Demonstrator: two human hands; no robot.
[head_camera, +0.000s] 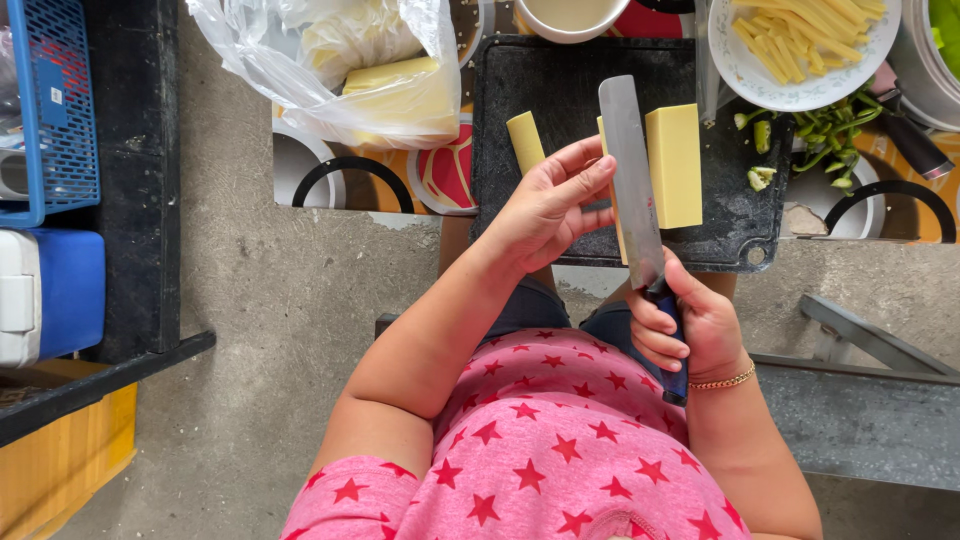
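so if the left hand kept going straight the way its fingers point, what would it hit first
Most likely the knife blade. The left hand points its fingers up and right toward the flat of the blade, and they seem to be already at it. Beyond lies the yellow block on the black cutting board, though depth is unclear.

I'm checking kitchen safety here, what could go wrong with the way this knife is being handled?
The left hand has its fingers against the flat of the cleaver, so a slip could cut them. The right hand holds the blade up over the lap, not on the black cutting board; dropping it could injure the legs.
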